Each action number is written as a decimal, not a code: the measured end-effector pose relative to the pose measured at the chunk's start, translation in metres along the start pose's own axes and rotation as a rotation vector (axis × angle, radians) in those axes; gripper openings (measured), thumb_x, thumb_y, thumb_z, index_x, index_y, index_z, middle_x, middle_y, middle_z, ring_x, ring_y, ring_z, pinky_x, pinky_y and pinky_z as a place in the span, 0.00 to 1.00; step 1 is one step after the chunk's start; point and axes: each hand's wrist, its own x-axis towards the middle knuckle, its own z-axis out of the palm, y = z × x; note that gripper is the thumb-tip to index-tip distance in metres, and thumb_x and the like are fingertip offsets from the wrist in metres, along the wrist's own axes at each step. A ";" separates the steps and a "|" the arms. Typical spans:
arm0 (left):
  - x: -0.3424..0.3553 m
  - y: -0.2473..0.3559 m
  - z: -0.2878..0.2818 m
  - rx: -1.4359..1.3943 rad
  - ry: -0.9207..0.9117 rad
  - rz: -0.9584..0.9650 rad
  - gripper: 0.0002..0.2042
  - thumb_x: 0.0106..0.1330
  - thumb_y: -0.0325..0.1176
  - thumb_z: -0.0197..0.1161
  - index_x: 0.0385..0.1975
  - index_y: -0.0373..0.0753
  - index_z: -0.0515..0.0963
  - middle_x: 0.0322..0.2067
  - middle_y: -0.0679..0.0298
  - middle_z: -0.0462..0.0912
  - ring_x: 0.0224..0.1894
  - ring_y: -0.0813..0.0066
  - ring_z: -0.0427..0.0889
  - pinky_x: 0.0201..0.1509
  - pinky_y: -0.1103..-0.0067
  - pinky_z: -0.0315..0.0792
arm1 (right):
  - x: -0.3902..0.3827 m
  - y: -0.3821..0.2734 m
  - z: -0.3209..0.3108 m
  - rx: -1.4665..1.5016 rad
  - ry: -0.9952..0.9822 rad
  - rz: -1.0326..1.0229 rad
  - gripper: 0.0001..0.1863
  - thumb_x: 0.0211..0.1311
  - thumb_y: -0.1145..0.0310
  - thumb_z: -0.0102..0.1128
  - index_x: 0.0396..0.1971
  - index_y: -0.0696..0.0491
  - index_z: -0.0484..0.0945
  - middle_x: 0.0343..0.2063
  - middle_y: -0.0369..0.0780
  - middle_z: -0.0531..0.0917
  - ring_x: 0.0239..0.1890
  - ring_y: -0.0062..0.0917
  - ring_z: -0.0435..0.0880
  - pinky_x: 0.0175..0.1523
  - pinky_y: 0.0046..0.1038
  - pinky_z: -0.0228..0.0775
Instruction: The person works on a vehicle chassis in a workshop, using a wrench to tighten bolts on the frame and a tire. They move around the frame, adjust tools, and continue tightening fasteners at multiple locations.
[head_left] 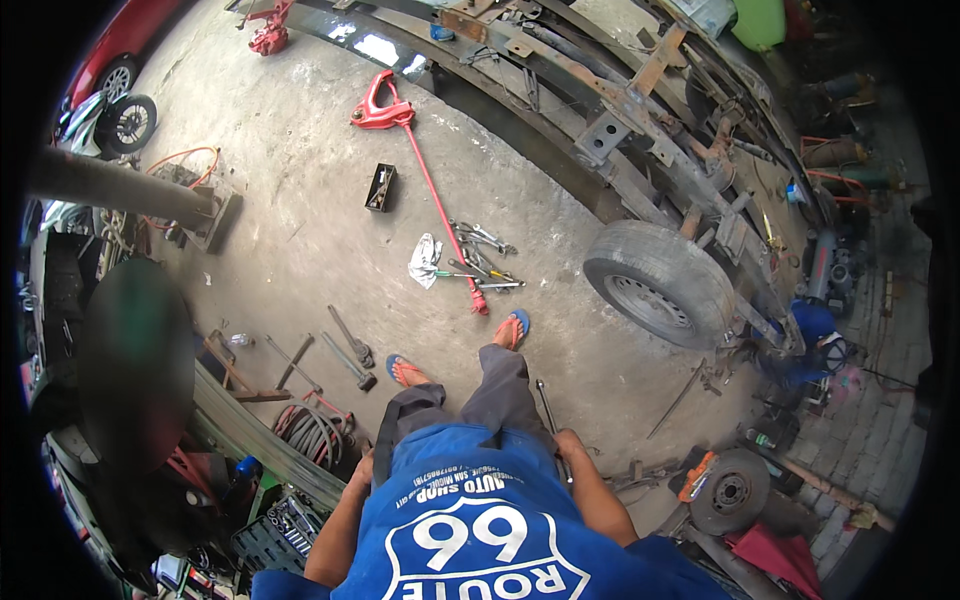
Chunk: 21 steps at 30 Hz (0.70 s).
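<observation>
My right hand hangs beside my right thigh, closed around a long, slim metal wrench. One end of the wrench points forward past my leg; its exact type is too small to tell. My left hand is low at my left hip, partly behind my blue shirt, with its fingers hidden. On the floor ahead of my feet lie several wrenches beside a crumpled white rag. A red floor jack has its long handle stretched toward my feet.
A rusty vehicle chassis with a wheel stands to the right. A black tray sits near the jack. Left are a hammer, a pipe wrench and a coiled hose. A loose tyre lies lower right.
</observation>
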 end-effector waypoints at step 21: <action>0.350 0.280 0.029 0.371 0.123 -0.023 0.19 0.70 0.43 0.55 0.46 0.31 0.79 0.38 0.46 0.85 0.39 0.57 0.86 0.47 0.67 0.76 | 0.216 -0.135 -0.108 -0.031 -0.092 0.158 0.16 0.70 0.63 0.51 0.46 0.62 0.69 0.26 0.49 0.79 0.19 0.33 0.79 0.23 0.37 0.71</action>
